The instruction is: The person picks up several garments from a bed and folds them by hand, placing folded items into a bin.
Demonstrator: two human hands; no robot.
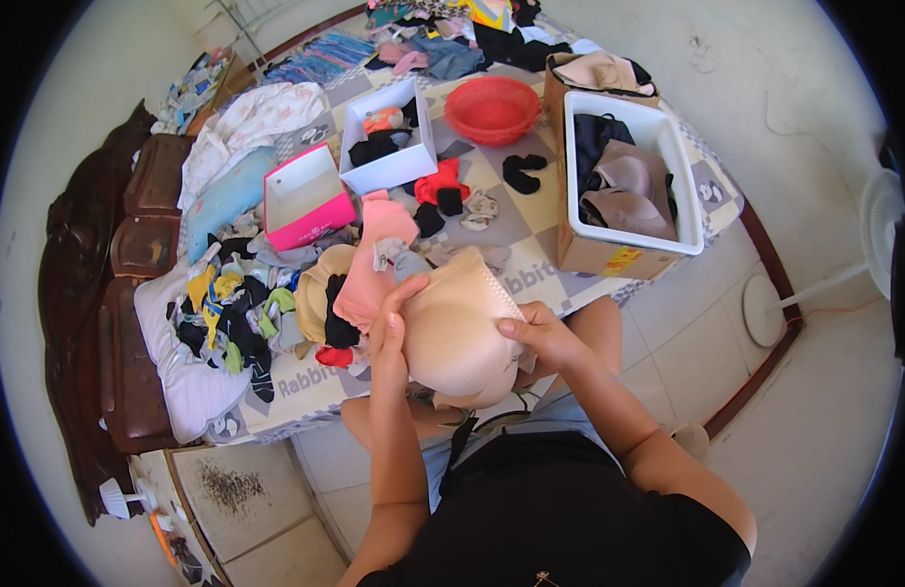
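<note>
A beige bra [463, 330] hangs between my two hands, over my lap at the bed's edge. My left hand [395, 323] grips its left side, with the thumb against the cup. At the upper right, my right hand [540, 334] pinches the edge beside a lace-like trim. Just beyond my left hand lie a pink undergarment [379, 257], a tan bra [324, 282] and a black cloth item [342, 315]. A small grey-and-white sock-like item [393, 255] rests on the pink one. The bra's underside is hidden.
A white plastic bin [690, 213] with bras sits in a cardboard box [606, 264] at the right. Further back are a red basin [492, 110], a white box [390, 172] and a pink box [313, 227]. Mixed socks [232, 308] pile at the left. A fan [764, 312] stands right.
</note>
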